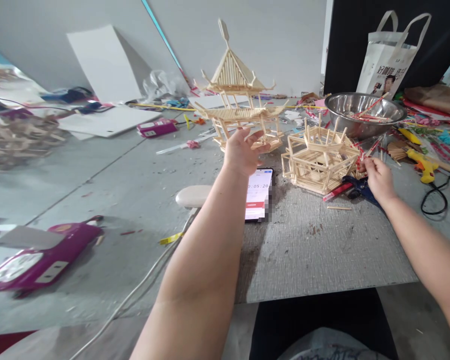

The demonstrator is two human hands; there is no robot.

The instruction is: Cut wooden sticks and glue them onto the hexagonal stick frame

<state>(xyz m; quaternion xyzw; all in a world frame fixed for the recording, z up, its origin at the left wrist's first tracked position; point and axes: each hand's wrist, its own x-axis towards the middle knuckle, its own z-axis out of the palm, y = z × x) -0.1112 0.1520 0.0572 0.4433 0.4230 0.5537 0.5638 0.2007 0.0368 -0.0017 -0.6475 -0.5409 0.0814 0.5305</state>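
Note:
My left hand (243,150), fingers spread, is in front of the tall pavilion model (232,70) built of pale wooden sticks. It holds nothing I can see, and whether it touches the model I cannot tell. A phone (259,195) with a running timer lies below that wrist. My right hand (377,180) is closed beside a smaller six-sided stick frame (322,160). Red and white plastic wrapping shows at its fingertips, but what it grips is unclear. Dark blue pliers (358,187) and a red strip (337,191) lie just left of it.
A steel bowl (365,112) with sticks stands behind the right hand, a white bag (386,65) beyond. At right lies a yellow glue gun (423,165) with its cord. Purple power strips (67,235), a white cable (135,290) and white boards (108,120) occupy the left side.

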